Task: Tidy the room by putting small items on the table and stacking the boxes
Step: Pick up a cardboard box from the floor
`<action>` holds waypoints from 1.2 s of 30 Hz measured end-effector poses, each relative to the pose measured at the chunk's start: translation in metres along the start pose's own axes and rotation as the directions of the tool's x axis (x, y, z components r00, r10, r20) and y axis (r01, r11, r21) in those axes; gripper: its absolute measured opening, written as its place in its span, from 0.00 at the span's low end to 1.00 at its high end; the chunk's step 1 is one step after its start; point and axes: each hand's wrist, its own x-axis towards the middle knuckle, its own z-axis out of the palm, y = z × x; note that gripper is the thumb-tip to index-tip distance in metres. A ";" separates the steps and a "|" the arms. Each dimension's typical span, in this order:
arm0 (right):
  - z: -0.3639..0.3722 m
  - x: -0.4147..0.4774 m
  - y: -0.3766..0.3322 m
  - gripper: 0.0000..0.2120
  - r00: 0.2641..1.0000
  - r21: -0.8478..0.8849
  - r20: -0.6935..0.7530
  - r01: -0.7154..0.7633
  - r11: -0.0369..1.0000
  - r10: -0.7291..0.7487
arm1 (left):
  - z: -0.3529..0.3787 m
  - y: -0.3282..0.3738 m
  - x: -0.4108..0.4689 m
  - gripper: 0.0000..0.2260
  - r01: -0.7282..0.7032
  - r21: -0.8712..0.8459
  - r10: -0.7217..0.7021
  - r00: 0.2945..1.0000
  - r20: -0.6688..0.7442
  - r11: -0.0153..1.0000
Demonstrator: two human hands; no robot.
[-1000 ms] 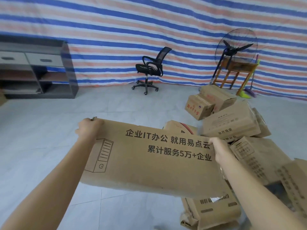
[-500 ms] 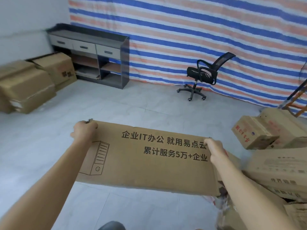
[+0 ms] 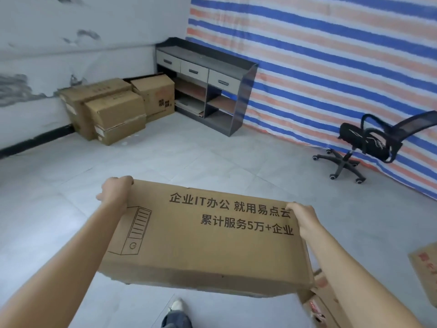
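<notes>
A long cardboard box [image 3: 208, 240] with printed black lettering is held off the floor across the lower middle of the frame. It is closed, so its contents cannot be seen. The left hand [image 3: 115, 192] grips its far left corner with the fingers curled over the top edge. The right hand [image 3: 305, 218] clasps the far right edge, its fingertips hidden behind the cardboard. In the upper left, three closed boxes [image 3: 113, 110] sit together against the wall, just beside a dark cabinet [image 3: 246, 102]. The cabinet's three drawers are closed, and flat sheets lie on a lower open shelf. An office chair [image 3: 369, 143] stands at the right edge before the striped tarp [image 3: 331, 55], and parts of two more boxes [image 3: 425, 268] show at the lower right. Compared with half a second ago, the view has swung left. The cabinet and wall boxes now sit nearer the top centre, the chair has slid to the right, and the grip on the box is unchanged.
</notes>
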 end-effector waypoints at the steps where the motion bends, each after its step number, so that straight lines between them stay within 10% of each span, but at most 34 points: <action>1: 0.013 0.011 -0.009 0.08 1.000 -0.017 0.009 -0.007 1.000 0.008 | 0.002 0.006 0.014 0.05 0.013 0.005 -0.013 1.000 -0.004 1.000; 36: 0.416 0.410 -0.354 0.03 0.921 -0.188 0.374 0.187 0.964 -0.106 | 0.106 0.216 0.378 0.08 0.146 -0.246 -0.252 0.837 -0.487 0.958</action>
